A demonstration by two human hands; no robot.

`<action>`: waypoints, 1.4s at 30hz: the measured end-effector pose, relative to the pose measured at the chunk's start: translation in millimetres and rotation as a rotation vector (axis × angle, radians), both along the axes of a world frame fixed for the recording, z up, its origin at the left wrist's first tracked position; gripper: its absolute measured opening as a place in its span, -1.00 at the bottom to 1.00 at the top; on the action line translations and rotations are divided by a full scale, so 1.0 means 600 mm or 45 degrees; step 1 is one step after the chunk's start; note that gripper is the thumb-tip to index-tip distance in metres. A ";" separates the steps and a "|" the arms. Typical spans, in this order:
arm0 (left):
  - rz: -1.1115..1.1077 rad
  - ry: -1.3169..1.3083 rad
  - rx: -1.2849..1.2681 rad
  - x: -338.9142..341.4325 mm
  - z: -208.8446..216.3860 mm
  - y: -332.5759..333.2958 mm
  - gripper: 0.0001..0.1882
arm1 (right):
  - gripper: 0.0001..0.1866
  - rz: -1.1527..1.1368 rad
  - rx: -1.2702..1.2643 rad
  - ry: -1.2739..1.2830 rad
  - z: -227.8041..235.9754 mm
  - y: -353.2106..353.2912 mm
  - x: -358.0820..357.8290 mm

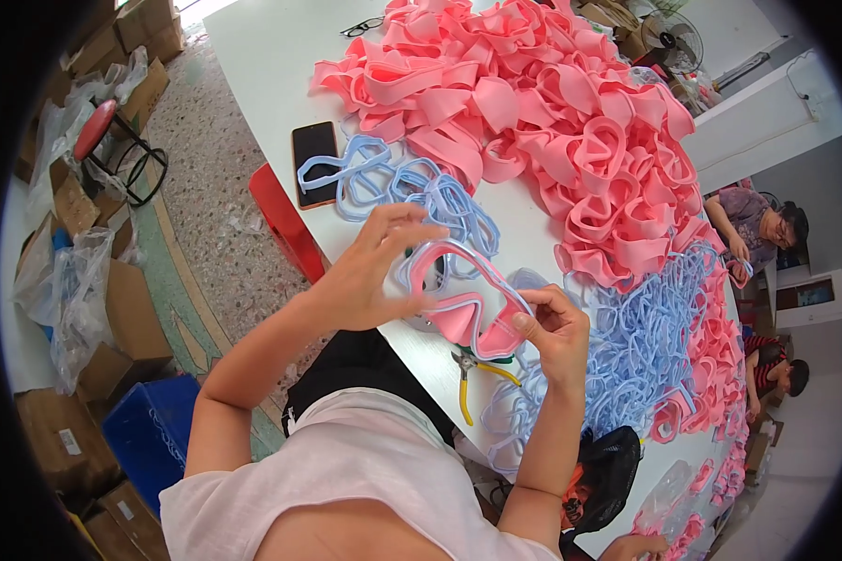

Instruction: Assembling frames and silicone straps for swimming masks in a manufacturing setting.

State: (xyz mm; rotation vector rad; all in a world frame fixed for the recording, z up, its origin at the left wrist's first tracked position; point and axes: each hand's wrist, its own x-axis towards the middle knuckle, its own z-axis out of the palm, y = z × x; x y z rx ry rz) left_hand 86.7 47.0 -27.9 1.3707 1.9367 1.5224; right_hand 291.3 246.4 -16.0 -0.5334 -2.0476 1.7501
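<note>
Frame: pink with pale blue edging (455,323), held up between both hands, on the near side of the pink heap (543,112).
Left hand (370,266): thumb and fingers spread wide around the frame's left end; whether they touch it, I cannot tell.
Right hand (557,332): thumb and fingers pinching the frame's right end.
Blue loops (454,201): just beside the pink heap, near left.
Phone (313,145): left of the pink heap.
Blue heap (636,323): touching the pink heap, near right.
Pliers (465,393): well apart from the pink heap, near side.
</note>
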 end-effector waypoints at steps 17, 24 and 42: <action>-0.134 0.350 0.579 -0.016 -0.031 -0.003 -0.40 | -0.63 0.155 0.844 0.188 0.043 -0.051 0.016; -0.112 0.359 0.540 -0.014 -0.028 -0.005 -0.43 | -0.82 0.255 0.793 0.186 0.043 -0.044 0.003; 0.151 0.227 0.586 -0.008 -0.091 -0.014 -0.38 | -0.87 -0.828 0.768 -0.591 -0.024 0.078 0.153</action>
